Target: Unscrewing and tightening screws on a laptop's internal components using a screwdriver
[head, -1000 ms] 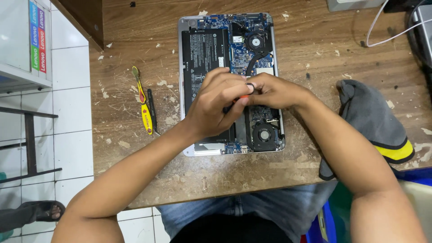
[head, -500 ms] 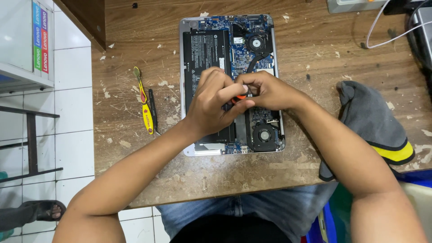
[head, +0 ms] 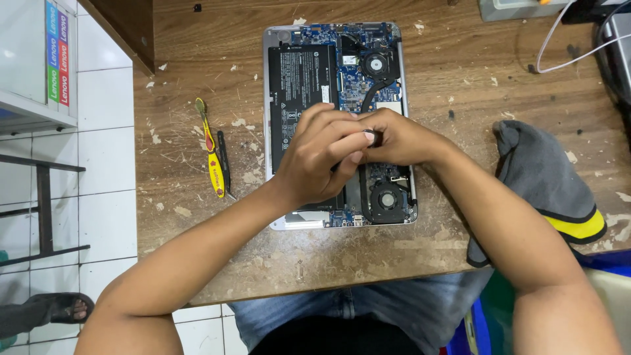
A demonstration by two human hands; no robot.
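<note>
An opened laptop (head: 276, 98) lies bottom-up on the wooden table (head: 197, 52), showing a black battery (head: 302, 75), a blue circuit board and two round fans (head: 388, 197). Both my hands meet over its middle. My left hand (head: 322, 158) curls over the board, fingers bent. My right hand (head: 397, 139) presses against it, and a small dark screwdriver handle (head: 373, 137) shows between the two hands. Its tip is hidden under my fingers.
A yellow-handled tool (head: 213, 161) and a thin black tool (head: 224, 158) lie left of the laptop. A grey cloth with a yellow stripe (head: 545, 184) sits at the right table edge. White cables (head: 559, 33) run at the top right. Someone's sandalled foot (head: 49, 309) rests on the tiled floor.
Both hands have stayed over the laptop's middle, with small finger shifts around the dark handle. Nothing else has moved.
</note>
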